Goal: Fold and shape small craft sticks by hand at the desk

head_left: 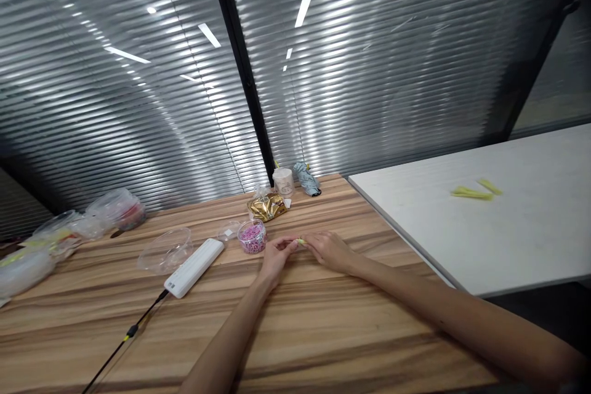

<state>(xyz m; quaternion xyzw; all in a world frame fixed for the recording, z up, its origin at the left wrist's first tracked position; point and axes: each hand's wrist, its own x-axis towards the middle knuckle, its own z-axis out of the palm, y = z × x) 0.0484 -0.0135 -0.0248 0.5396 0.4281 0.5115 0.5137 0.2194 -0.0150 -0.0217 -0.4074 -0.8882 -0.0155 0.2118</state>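
My left hand (277, 255) and my right hand (327, 249) meet over the wooden table (323, 332). Between their fingertips is a small yellow-green piece (301, 241), pinched from both sides; its exact shape is too small to make out. Just left of my left hand stands a clear round tub (252, 237) filled with small pink and purple pieces. A clear lid (228, 231) with a white label lies beside that tub.
A white power bank (194, 268) with a black cable, an empty clear bowl (167, 251), a gold packet (266, 206), a white cup (283, 181) and a blue-grey pouch (307, 178) surround the tub. Plastic containers (113, 209) sit far left. Yellow strips (471, 193) lie on the white table (517, 234).
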